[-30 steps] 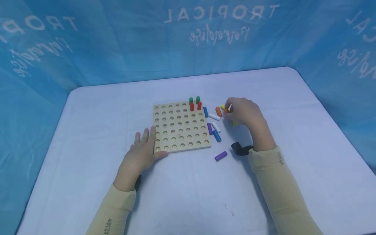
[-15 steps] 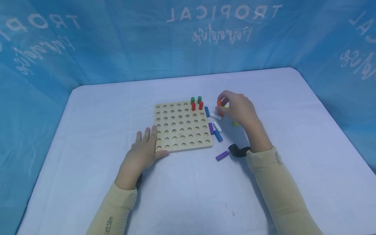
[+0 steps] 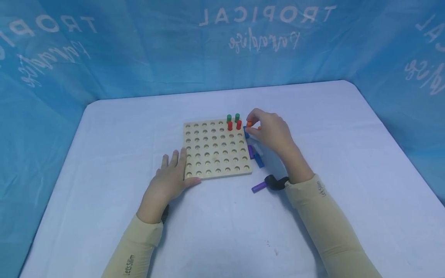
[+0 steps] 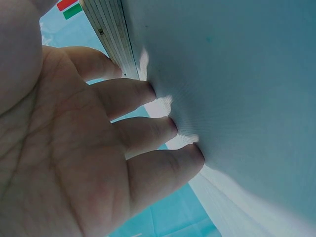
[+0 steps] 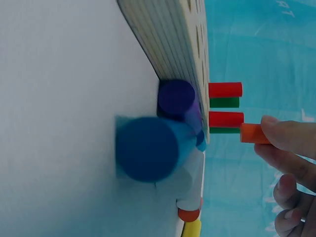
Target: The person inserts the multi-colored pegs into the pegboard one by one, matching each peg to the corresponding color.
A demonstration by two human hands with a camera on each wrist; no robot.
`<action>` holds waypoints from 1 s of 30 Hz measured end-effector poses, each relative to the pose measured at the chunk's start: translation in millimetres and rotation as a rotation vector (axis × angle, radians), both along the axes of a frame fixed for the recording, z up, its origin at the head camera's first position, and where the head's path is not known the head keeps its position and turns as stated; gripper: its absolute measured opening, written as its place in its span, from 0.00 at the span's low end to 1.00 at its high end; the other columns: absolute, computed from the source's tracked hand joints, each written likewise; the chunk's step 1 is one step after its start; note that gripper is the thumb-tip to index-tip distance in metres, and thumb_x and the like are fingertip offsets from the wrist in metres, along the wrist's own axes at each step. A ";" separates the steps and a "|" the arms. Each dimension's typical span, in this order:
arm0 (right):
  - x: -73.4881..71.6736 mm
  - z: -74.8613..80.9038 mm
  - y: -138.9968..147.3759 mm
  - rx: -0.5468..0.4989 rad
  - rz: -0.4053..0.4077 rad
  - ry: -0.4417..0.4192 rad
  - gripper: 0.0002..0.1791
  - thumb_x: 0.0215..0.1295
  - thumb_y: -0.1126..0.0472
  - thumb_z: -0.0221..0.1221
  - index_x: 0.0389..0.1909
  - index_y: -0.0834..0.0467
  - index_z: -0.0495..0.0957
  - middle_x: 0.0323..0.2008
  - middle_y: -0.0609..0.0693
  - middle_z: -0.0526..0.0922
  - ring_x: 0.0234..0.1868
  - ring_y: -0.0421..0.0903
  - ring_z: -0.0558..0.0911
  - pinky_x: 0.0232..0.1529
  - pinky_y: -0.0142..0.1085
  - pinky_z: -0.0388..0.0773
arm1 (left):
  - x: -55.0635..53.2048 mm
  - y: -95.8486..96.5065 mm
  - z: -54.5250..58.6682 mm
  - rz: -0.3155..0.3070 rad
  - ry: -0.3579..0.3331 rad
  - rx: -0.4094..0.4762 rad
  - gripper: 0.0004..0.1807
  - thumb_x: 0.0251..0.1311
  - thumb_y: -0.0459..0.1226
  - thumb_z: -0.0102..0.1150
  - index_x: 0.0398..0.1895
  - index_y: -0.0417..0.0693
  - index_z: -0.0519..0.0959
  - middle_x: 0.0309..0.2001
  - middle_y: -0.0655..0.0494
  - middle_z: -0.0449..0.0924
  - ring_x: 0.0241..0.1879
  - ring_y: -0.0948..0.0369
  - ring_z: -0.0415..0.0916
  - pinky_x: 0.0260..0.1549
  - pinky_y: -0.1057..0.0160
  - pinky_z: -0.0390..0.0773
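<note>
My right hand (image 3: 272, 131) pinches an orange peg (image 5: 253, 133) between thumb and finger, just off the right side of a wooden pegboard (image 3: 215, 154). Two red pegs (image 3: 230, 126) and two green pegs (image 3: 237, 117) stand upright in holes at the board's far right corner. At the near left corner, my left hand (image 3: 167, 183) lies with straight, spread fingers against the board's edge, its thumb along the front side. In the left wrist view, several fingertips (image 4: 195, 155) touch the white tablecloth.
Loose pegs lie right of the board: a purple peg (image 3: 250, 151), a blue peg (image 3: 259, 160), a white peg (image 5: 190, 185) and a yellow peg (image 5: 191, 229). Another purple peg (image 3: 259, 187) lies closer in, by the right wrist's black camera mount (image 3: 276, 182). A blue curtain (image 3: 222, 50) hangs behind the table.
My right hand has picked up an orange peg from the loose ones and carried it left toward the board's far right corner. The left hand stays at the board's edge.
</note>
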State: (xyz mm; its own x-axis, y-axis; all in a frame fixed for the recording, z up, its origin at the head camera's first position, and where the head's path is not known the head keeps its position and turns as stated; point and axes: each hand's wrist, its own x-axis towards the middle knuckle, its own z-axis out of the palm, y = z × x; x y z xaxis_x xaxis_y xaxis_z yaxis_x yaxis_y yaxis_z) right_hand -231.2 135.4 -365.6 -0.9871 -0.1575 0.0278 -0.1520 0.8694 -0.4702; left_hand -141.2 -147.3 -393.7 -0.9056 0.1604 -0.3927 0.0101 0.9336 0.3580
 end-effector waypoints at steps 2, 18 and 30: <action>0.3 -1.0 -1.8 -0.003 0.003 0.010 0.16 0.64 0.58 0.67 0.51 0.52 0.77 0.49 0.50 0.86 0.50 0.51 0.83 0.45 0.43 0.79 | -0.3 0.2 -0.2 -0.002 0.002 -0.002 0.57 0.63 0.60 0.56 0.80 0.44 0.36 0.79 0.34 0.35 0.76 0.31 0.30 0.69 0.28 0.49; -1.6 -11.3 -10.4 -0.005 0.058 0.027 0.12 0.62 0.56 0.68 0.44 0.50 0.78 0.46 0.49 0.87 0.47 0.51 0.84 0.44 0.43 0.78 | 0.4 -0.3 1.1 0.005 0.000 0.002 0.56 0.63 0.59 0.57 0.80 0.43 0.36 0.79 0.34 0.35 0.76 0.32 0.30 0.70 0.29 0.48; -1.1 -10.2 -16.2 0.060 0.082 0.011 0.13 0.61 0.57 0.69 0.45 0.52 0.78 0.45 0.49 0.87 0.43 0.50 0.84 0.43 0.43 0.79 | 1.1 -0.1 4.0 0.010 -0.012 0.002 0.56 0.64 0.59 0.57 0.80 0.43 0.35 0.79 0.35 0.34 0.77 0.33 0.29 0.71 0.30 0.47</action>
State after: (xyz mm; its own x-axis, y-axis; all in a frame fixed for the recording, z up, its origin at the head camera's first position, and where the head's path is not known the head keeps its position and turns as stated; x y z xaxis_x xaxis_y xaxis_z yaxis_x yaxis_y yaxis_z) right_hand -232.3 119.2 -375.8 -0.9704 -0.2399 0.0271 -0.2292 0.8803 -0.4153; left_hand -140.1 -147.4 -389.7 -0.9024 0.1518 -0.4033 -0.0037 0.9331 0.3595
